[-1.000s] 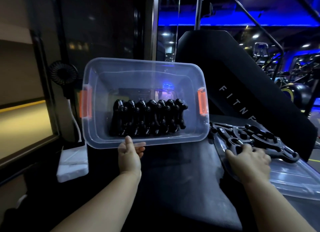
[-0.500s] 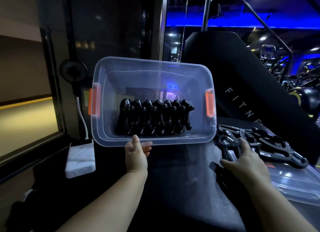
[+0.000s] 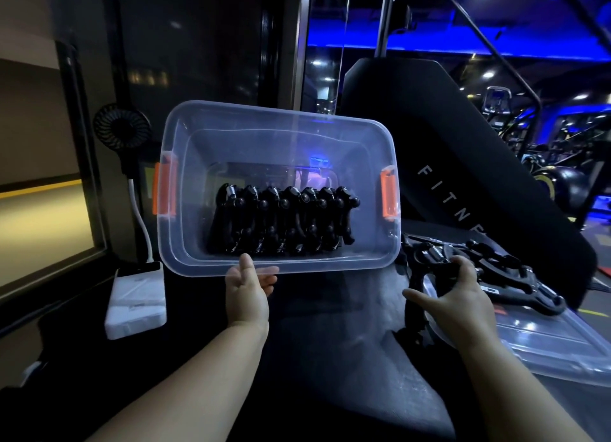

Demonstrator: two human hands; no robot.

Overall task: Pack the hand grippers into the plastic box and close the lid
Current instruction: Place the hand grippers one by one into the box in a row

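Plastic box [image 3: 264, 144], clear, is tipped so its opening faces the viewer, left of centre, with its near rim over the dark worktop [image 3: 330, 359]. The lid [image 3: 545, 345] is off, flat on the worktop at the right, just beside the box. Packed row [image 3: 284, 225] of black hand grippers stands side by side along the box's lower wall; roughly half the floor is bare. Loose hand grippers [image 3: 502, 273], a few, lie on the lid's far end, unpacked. Left hand [image 3: 248, 296] pinches the near rim, thumb on top, fingers beneath. Right hand [image 3: 463, 296] has its fingers curled round one hand gripper [image 3: 429, 260] at the heap's near-left edge. Orange latches [image 3: 164, 190] hang unfastened. Judgement: packing well underway; this piece, the heap, then lid and latches remain.
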